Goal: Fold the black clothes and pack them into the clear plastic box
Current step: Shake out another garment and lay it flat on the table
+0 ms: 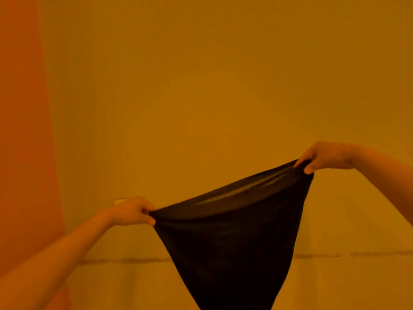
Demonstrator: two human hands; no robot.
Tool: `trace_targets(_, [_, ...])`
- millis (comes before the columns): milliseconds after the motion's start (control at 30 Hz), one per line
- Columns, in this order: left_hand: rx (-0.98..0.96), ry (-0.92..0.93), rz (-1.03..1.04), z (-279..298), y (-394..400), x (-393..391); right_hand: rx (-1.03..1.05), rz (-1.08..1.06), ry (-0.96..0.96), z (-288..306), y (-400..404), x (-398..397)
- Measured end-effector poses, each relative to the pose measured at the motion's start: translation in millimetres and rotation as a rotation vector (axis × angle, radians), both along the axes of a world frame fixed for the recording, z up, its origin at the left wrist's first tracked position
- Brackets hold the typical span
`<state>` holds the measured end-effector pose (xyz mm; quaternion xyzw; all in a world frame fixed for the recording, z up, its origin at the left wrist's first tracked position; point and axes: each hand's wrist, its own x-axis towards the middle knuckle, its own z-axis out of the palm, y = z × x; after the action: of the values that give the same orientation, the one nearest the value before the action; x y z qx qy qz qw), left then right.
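— Head view: where is the black garment [230, 233]?
— It hangs in the air, stretched between both hands in front of a plain wall [201, 86], tapering down past the bottom edge.
— And the hands?
— The left hand [134, 211] pinches one bunched corner, lower; the right hand [321, 156] grips the other corner, higher.
— Any box?
— None is in view.

Garment [232, 238] stretched in air before wall [201, 86]. Left hand [131, 211] at garment's left corner, lower; right hand [321, 156] at garment's right corner, higher. Garment hangs narrowing downward between them.
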<state>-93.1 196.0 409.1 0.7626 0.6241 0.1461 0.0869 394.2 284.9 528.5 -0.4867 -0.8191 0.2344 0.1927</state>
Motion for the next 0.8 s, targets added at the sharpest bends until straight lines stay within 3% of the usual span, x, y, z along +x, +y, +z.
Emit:
trace_targets(100, [0.191,-0.59,0.076,12.5,-2.7,-10.0,0.064,-0.039,0.033,-7.1,1.2,12.3])
trace_targets(200, [0.231,-1.065,0.08,22.6,-0.5,-8.7,0.04,-0.027,0.181,-12.5,0.5,18.9])
trace_targets(300, [0.254,-1.359,-0.056,44.7,0.5,-0.5,-0.043,0.086,0.432,-17.9,3.6,20.3])
trace_targets(433, [0.307,-1.551,-0.246,71.3,3.9,7.4,-0.081,0.273,0.86,-22.0,1.2,9.7])
trace_targets(500, [0.29,-1.529,-0.305,81.6,4.2,10.3,-0.09,0.31,0.961,-24.6,1.3,5.3])
trace_targets(600, [0.24,-1.281,-0.27,90.9,1.3,12.4,-0.103,0.291,0.961,-26.5,4.2,6.8])
trace_targets(800, [0.168,-0.499,-0.056,103.7,-12.8,6.0,0.005,0.108,0.448,-18.1,-7.8,20.9])
